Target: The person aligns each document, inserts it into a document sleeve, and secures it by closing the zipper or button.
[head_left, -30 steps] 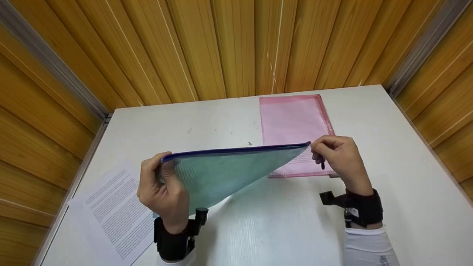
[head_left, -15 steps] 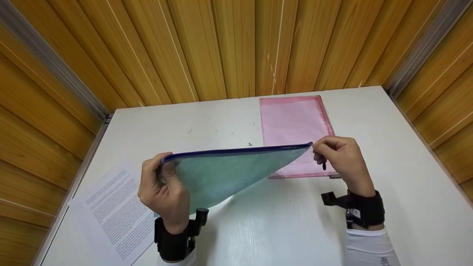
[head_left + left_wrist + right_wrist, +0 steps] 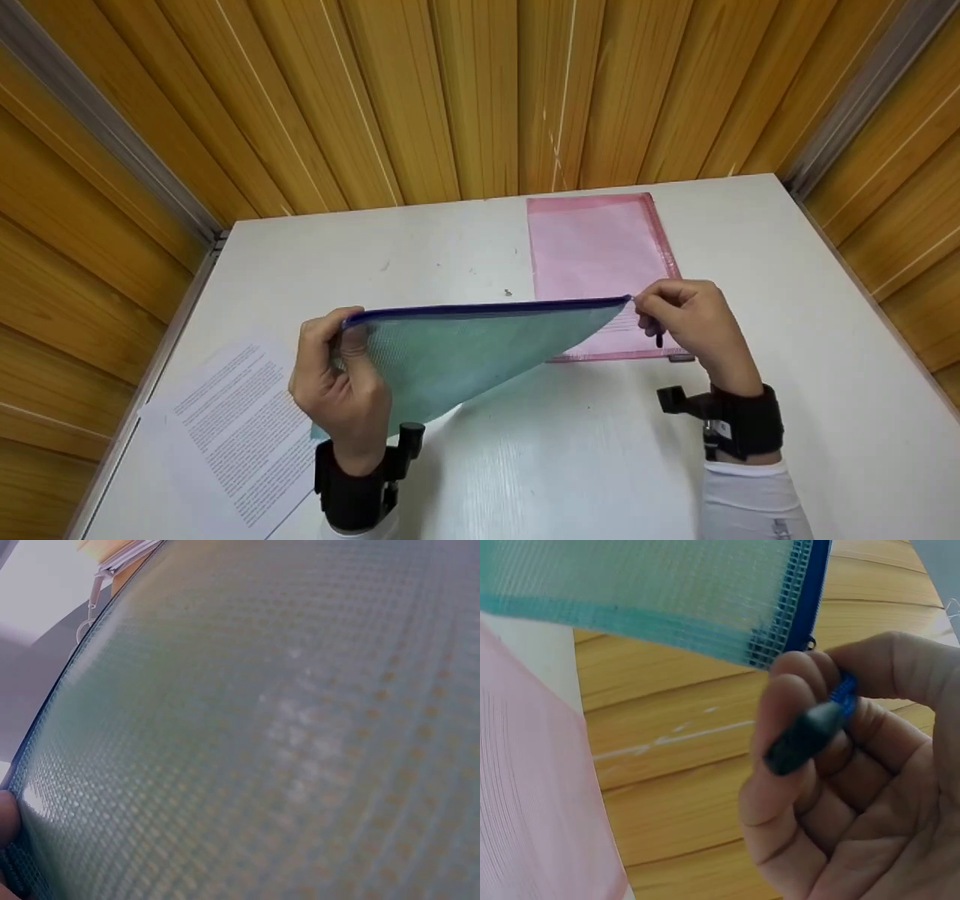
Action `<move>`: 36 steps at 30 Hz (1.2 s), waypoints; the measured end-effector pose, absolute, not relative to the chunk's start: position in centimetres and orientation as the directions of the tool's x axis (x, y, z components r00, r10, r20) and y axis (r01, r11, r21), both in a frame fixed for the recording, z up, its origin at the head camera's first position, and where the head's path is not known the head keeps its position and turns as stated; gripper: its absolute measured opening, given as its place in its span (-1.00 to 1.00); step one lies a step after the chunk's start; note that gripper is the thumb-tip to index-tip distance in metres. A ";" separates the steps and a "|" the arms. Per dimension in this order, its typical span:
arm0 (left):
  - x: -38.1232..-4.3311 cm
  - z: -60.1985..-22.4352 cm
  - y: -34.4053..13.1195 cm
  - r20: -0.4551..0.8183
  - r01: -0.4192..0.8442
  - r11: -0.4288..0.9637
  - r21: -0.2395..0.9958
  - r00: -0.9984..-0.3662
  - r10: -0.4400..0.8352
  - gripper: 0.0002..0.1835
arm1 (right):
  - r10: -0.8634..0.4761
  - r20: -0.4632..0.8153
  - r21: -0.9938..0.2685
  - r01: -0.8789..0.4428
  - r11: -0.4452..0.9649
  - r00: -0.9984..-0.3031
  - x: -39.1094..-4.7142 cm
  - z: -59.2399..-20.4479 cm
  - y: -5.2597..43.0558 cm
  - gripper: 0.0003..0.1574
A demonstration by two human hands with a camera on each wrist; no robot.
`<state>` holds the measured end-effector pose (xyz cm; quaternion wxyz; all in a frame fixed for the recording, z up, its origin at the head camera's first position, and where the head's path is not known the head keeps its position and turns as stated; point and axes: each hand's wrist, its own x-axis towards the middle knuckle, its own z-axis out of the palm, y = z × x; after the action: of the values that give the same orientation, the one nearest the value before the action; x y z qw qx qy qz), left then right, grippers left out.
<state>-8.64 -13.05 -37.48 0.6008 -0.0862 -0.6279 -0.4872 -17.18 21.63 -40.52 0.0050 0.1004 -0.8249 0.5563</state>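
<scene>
A green mesh zipper pouch (image 3: 465, 352) with a dark blue zipper along its top edge hangs above the table. At its upper left corner my left hand (image 3: 341, 390) grips the pouch, thumb in front. My right hand (image 3: 690, 322) is at the opposite end of the zipper. In the right wrist view, its thumb and fingers pinch the zipper pull (image 3: 844, 694), a blue cord with a dark tip (image 3: 806, 739) hanging over the fingers. Mesh fills most of the left wrist view, where only a bit of a fingertip (image 3: 7, 817) shows at the left edge.
A pink zipper pouch (image 3: 592, 240) with a sheet inside lies on the white table (image 3: 360, 262), partly behind the green pouch. Printed paper (image 3: 225, 435) lies at the left, near my left forearm. Wood-patterned walls (image 3: 480, 97) stand behind the table and on both sides.
My left hand has shifted slightly to the right with its corner of the pouch. The zipper edge now lies a little more level. My right hand keeps its pinch and has barely moved.
</scene>
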 end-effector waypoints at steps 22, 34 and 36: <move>-8.5 -37.9 -11.5 0.935 0.766 0.536 0.355 -0.293 -0.200 -0.78 | -0.551 0.309 -0.643 -0.597 0.481 -0.776 -14.2 -38.6 18.1 -0.71; -8.5 -37.8 -10.8 0.956 0.791 0.538 0.292 -0.265 -0.129 -0.77 | -0.753 0.379 -0.604 -0.760 0.239 -0.538 -13.5 -38.9 15.9 -0.61; -8.4 -37.8 -10.8 0.957 0.791 0.539 0.288 -0.262 -0.126 -0.77 | -0.762 0.353 -0.589 -0.762 0.271 -0.544 -13.3 -38.9 15.6 -0.66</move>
<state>-8.42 -10.76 -37.82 0.5557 -0.2450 -0.6787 -0.4129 -13.35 15.57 -38.86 -0.0001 0.4777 -0.7971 0.3693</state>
